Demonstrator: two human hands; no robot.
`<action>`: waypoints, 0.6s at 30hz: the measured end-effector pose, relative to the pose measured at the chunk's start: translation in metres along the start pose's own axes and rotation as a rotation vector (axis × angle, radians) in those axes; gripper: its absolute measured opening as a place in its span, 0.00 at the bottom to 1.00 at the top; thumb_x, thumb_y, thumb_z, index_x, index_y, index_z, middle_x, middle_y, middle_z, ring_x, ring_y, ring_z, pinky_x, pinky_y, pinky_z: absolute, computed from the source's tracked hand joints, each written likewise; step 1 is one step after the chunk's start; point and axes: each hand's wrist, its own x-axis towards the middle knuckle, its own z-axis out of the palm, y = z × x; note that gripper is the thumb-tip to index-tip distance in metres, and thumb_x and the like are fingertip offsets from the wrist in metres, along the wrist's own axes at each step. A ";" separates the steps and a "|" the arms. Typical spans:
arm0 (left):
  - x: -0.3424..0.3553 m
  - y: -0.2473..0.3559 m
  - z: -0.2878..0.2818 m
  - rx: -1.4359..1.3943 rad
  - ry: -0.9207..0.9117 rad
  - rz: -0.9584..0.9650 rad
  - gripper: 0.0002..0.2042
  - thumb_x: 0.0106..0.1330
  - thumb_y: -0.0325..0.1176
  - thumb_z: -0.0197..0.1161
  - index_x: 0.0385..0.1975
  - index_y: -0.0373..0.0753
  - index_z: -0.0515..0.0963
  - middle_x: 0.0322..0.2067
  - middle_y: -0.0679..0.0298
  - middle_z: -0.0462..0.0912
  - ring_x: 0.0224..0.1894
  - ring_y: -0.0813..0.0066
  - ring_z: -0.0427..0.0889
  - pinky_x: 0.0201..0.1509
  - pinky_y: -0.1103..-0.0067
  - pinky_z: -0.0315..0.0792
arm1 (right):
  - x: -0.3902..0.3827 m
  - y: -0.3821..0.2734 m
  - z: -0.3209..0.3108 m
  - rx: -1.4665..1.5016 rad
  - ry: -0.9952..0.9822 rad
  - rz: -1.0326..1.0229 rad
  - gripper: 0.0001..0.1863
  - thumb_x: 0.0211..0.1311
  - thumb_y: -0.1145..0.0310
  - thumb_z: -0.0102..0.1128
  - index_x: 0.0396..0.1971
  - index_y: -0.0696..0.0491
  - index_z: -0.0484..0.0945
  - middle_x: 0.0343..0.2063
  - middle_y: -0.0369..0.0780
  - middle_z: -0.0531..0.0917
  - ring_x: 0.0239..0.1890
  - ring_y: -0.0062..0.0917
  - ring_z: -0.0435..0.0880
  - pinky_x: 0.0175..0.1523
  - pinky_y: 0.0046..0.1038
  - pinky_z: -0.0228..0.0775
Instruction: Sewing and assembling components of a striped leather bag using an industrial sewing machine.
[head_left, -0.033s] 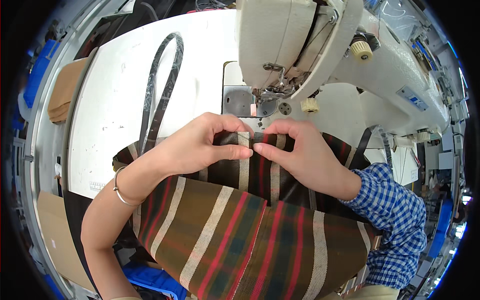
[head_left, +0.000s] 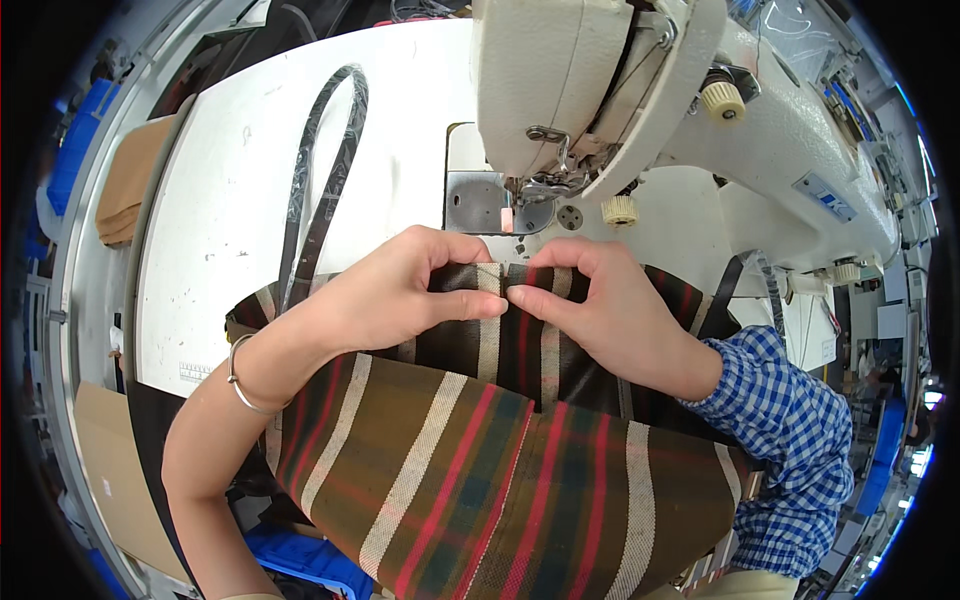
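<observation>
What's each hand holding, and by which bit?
The striped cloth, by its far edge: the left hand and the right hand both pinch it there, side by side.

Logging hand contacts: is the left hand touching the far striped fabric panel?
Touching: the head view shows the left hand pinching the far striped fabric panel at its upper edge.

The white desk (head_left: 235, 190) bears a sewing machine (head_left: 560, 90); left of the machine lies a looped dark strap (head_left: 338, 172), nearer, striped fabric (head_left: 470, 450).
</observation>
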 end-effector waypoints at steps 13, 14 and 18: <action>0.007 0.000 0.008 -0.026 0.056 -0.109 0.07 0.61 0.25 0.70 0.31 0.34 0.76 0.29 0.74 0.79 0.32 0.90 0.72 0.37 0.87 0.68 | 0.004 0.002 -0.004 0.090 -0.027 -0.003 0.10 0.58 0.69 0.64 0.31 0.63 0.81 0.18 0.41 0.80 0.18 0.19 0.74 0.28 0.25 0.67; 0.008 0.000 0.008 -0.020 0.060 -0.114 0.08 0.60 0.25 0.71 0.31 0.35 0.76 0.29 0.74 0.79 0.32 0.90 0.73 0.37 0.87 0.68 | 0.004 0.002 -0.004 0.115 -0.053 0.038 0.11 0.59 0.69 0.64 0.31 0.63 0.81 0.19 0.41 0.80 0.18 0.18 0.75 0.27 0.24 0.66; 0.008 0.004 0.013 0.000 0.089 -0.098 0.10 0.60 0.26 0.72 0.32 0.35 0.75 0.28 0.72 0.79 0.32 0.89 0.73 0.37 0.87 0.68 | 0.004 0.003 -0.003 0.248 -0.043 0.003 0.11 0.60 0.68 0.63 0.30 0.63 0.81 0.18 0.39 0.80 0.17 0.17 0.77 0.24 0.21 0.64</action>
